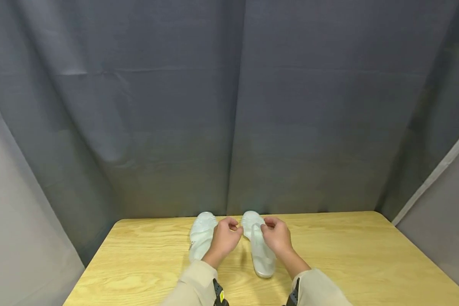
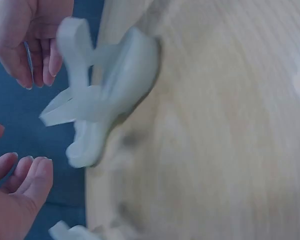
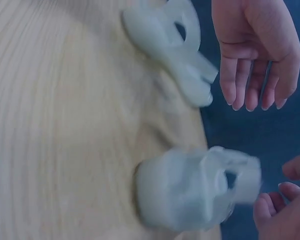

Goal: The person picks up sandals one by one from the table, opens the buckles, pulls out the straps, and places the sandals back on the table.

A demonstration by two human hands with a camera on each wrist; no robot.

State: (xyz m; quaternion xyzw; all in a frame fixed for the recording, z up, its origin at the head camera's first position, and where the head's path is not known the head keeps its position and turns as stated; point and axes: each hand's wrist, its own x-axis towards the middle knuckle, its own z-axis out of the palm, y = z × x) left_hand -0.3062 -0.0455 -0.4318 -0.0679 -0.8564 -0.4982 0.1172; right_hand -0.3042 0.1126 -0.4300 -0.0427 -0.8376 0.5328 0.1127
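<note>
Two pale mint sandals with raised straps lie side by side near the far edge of the table: a left sandal (image 1: 202,229) and a right sandal (image 1: 263,257). My left hand (image 1: 225,238) hovers by the left sandal's inner side, partly covering it in the head view. Over the right sandal's strap, on its right side, is my right hand (image 1: 277,236). Both wrist views show loosely bent fingers with nothing held, the left hand (image 2: 20,200) apart from the right sandal (image 2: 130,70), the right hand (image 3: 285,205) just beyond the straps of the same sandal (image 3: 175,190).
The wooden table (image 1: 348,255) spreads out on both sides of the sandals. Dark grey curtain (image 1: 229,106) hangs directly behind its far edge, with lighter panels at the left and right. Beige sleeves and black wrist straps cover my wrists.
</note>
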